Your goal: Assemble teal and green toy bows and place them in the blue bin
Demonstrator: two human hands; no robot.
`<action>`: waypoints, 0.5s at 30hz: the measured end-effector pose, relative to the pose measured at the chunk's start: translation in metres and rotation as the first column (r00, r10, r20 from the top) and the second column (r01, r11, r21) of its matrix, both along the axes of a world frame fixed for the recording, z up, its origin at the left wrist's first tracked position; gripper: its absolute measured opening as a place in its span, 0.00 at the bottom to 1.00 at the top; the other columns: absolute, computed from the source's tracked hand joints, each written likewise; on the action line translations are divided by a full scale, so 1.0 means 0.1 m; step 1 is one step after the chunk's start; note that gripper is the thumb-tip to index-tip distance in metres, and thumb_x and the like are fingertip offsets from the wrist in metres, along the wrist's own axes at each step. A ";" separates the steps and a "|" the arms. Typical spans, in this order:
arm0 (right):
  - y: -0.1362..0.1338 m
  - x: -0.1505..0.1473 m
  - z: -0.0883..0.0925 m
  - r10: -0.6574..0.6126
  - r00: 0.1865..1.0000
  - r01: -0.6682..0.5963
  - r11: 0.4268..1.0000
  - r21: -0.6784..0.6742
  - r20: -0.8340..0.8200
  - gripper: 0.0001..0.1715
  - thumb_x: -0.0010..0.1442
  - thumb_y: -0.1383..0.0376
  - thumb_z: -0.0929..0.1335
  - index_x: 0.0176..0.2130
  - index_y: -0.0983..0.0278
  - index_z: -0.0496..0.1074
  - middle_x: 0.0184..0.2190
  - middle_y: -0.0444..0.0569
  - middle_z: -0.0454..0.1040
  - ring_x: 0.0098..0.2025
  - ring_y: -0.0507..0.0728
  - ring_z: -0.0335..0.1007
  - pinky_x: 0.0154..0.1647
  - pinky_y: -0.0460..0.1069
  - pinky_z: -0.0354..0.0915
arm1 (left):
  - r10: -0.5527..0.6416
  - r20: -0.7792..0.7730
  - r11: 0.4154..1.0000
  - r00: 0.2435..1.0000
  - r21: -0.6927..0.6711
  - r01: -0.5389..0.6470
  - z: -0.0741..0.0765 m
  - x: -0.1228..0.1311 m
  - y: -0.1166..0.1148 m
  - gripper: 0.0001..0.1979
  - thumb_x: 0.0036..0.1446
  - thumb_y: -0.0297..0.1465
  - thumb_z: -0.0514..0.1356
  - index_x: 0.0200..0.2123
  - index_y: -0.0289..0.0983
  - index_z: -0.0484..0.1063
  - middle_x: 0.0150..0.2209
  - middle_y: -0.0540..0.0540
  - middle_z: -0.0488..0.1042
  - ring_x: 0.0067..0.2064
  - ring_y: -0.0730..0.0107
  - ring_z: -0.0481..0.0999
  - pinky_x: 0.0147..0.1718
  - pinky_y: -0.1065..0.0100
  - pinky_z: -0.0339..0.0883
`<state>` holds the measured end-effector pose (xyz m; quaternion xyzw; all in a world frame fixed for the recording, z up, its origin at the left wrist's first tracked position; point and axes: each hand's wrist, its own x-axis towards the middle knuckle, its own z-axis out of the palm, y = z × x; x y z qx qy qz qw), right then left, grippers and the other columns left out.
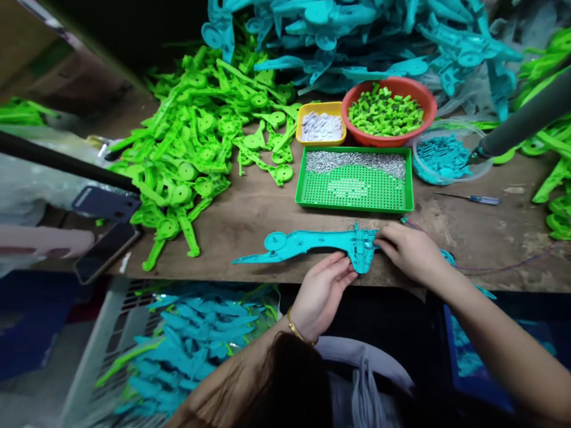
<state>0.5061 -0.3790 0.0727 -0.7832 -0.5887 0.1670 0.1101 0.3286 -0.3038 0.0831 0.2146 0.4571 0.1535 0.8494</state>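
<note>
A long turquoise plastic shell [312, 241], with a round disc near its left end and a ribbed, grip-like part at the right, lies inner side up along the table's front edge. From below, my left hand [322, 291] holds it, thumb and fingers closed about the lower edge beside the grip. My right hand [413, 252] is closed at the shell's right end, fingertips pinched together against it. Whatever sits between those fingertips is hidden. Thin wires [504, 266] run across the table to the right of that hand.
Behind the shell stands a green tray [354, 208] of small metal pieces, probably screws. Beyond are a yellow box [321, 141], a red bowl [388, 140] and a clear tub [419, 160] of small parts. A screwdriver [484, 200] lies right; green parts [187, 137] heap left.
</note>
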 end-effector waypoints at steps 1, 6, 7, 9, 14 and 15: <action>-0.02 0.02 -0.01 -0.004 1.000 0.004 1.000 0.031 -0.025 0.11 0.63 0.62 0.61 0.34 0.63 0.70 0.34 0.48 0.73 0.38 0.56 0.70 0.38 0.48 0.62 | -0.014 0.016 1.000 1.000 0.008 0.014 0.01 0.05 0.00 0.08 0.47 0.26 0.65 0.33 0.32 0.72 0.35 0.44 0.76 0.39 0.69 0.75 0.46 0.64 0.66; -0.10 0.06 0.01 -0.006 0.996 0.018 0.989 0.145 -0.085 0.11 0.63 0.62 0.61 0.35 0.63 0.71 0.34 0.48 0.73 0.37 0.55 0.71 0.38 0.49 0.63 | -0.012 0.065 0.998 0.998 0.061 0.008 0.01 0.16 -0.02 0.09 0.47 0.28 0.66 0.31 0.32 0.71 0.34 0.45 0.75 0.38 0.67 0.75 0.41 0.63 0.67; -0.11 0.06 0.01 -0.006 0.996 0.020 0.987 0.160 -0.085 0.11 0.63 0.62 0.61 0.35 0.63 0.71 0.34 0.48 0.74 0.37 0.55 0.71 0.38 0.49 0.63 | -0.014 0.074 0.998 0.997 0.063 0.010 0.01 0.16 -0.02 0.09 0.46 0.28 0.66 0.31 0.32 0.71 0.34 0.45 0.75 0.38 0.66 0.75 0.41 0.63 0.67; -0.11 0.04 0.00 -0.012 0.997 0.027 0.982 0.186 -0.081 0.11 0.63 0.63 0.61 0.35 0.63 0.71 0.34 0.48 0.74 0.37 0.55 0.71 0.38 0.49 0.64 | -0.017 0.093 0.998 0.995 0.064 0.011 -0.01 0.16 -0.02 0.10 0.45 0.28 0.67 0.31 0.32 0.71 0.34 0.44 0.76 0.38 0.66 0.75 0.40 0.63 0.67; -0.12 -0.02 0.02 -0.021 0.999 0.030 0.977 0.213 -0.044 0.13 0.64 0.62 0.60 0.36 0.62 0.71 0.32 0.48 0.73 0.36 0.55 0.71 0.36 0.49 0.64 | 0.018 0.146 0.999 0.989 0.028 -0.022 -0.09 0.16 -0.04 0.11 0.46 0.29 0.66 0.35 0.34 0.70 0.36 0.45 0.75 0.40 0.65 0.74 0.42 0.63 0.65; -0.12 -0.03 0.04 -0.010 0.999 0.018 0.979 0.202 -0.042 0.13 0.64 0.62 0.60 0.37 0.62 0.71 0.33 0.48 0.73 0.37 0.55 0.71 0.36 0.49 0.64 | 0.027 0.156 0.999 0.987 0.036 -0.033 -0.11 0.16 -0.05 0.11 0.47 0.29 0.66 0.34 0.34 0.70 0.35 0.46 0.75 0.40 0.66 0.74 0.42 0.63 0.65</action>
